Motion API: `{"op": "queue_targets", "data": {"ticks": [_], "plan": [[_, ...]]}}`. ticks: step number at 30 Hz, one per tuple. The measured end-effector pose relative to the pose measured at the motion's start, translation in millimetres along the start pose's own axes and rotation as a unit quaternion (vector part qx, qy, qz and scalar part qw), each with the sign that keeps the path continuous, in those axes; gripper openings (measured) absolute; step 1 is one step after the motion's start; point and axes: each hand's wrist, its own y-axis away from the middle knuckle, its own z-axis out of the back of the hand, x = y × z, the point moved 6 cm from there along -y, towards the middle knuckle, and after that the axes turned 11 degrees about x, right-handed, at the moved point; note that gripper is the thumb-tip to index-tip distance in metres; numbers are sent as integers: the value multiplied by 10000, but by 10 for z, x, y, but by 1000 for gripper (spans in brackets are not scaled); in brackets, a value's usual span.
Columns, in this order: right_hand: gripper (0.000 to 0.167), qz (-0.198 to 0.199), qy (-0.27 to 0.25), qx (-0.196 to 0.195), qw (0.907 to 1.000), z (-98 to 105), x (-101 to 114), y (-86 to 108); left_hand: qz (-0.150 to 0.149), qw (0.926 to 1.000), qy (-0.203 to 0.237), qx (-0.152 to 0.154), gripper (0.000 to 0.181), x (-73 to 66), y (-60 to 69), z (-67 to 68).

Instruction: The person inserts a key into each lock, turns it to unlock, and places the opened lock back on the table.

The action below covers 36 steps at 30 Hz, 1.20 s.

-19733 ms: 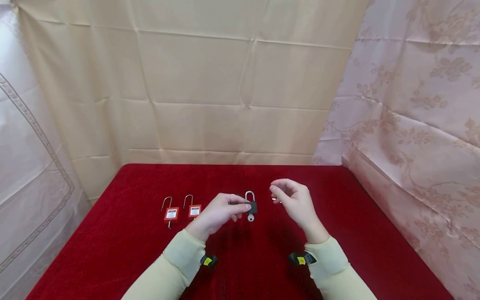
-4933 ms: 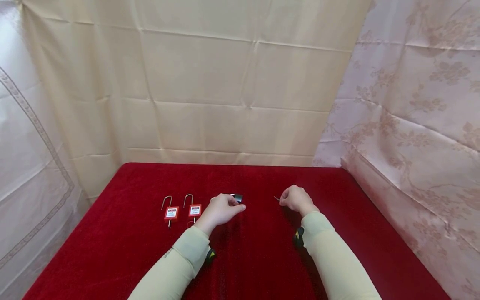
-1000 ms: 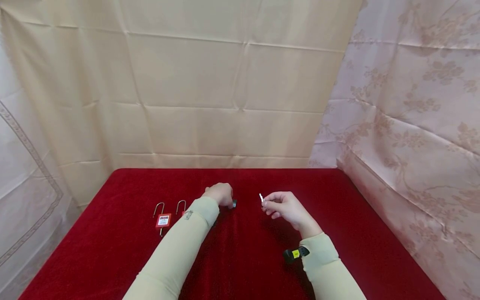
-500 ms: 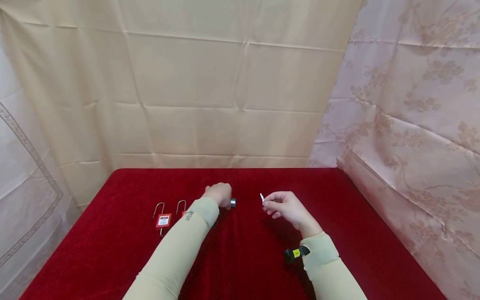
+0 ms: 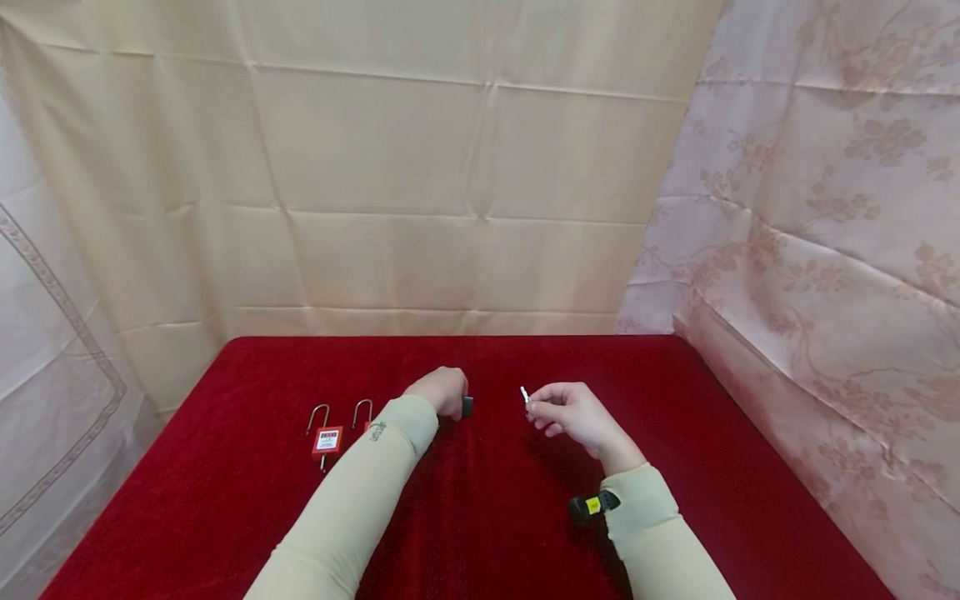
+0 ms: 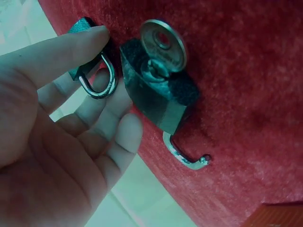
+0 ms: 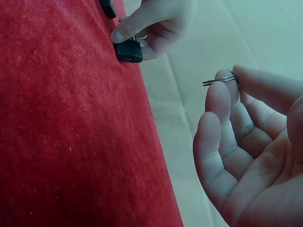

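Note:
My left hand (image 5: pixel 441 392) is low over the cloth, pinching a small black padlock (image 6: pixel 85 47) between thumb and fingers. The silver shackle points back toward the palm. Beside these fingers a second black padlock (image 6: pixel 154 92) lies on the cloth, a round-headed key (image 6: pixel 163 45) in its keyhole and its shackle open. Off to the right, raised above the table, my right hand (image 5: pixel 573 412) pinches a small silver key (image 5: pixel 524 395); the right wrist view shows thin, flat metal pieces (image 7: pixel 220 81) edge-on at these fingertips.
Left of the left arm lies a red padlock (image 5: pixel 327 440) with a white label, shackle open and a key below. Another red padlock (image 5: pixel 366 426) is mostly behind the sleeve. Red cloth covers the table (image 5: pixel 517 533); beige curtain (image 5: pixel 375 167) hangs behind.
Over the last second the black padlock turns slightly in my left fingers; the right hand stays put. Earlier, the left hand held up a black padlock with a key in it.

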Motion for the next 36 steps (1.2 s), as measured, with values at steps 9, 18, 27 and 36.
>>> {"op": "queue_targets", "data": {"ticks": [9,18,27,36], "plan": [[29,-3,0,-9,10000,-8,17,6,-246,9989,387,82,11,37,-17,-22],[28,-23,-7,14,10000,-10,23,17,-454,9984,338,-21,10,16,-34,-41],[26,36,59,-29,10000,6,53,22,-933,9908,916,-345,6,-42,78,74],[24,131,167,-21,9998,8,114,50,-1360,9755,1563,-740,7,-84,252,164]]}}
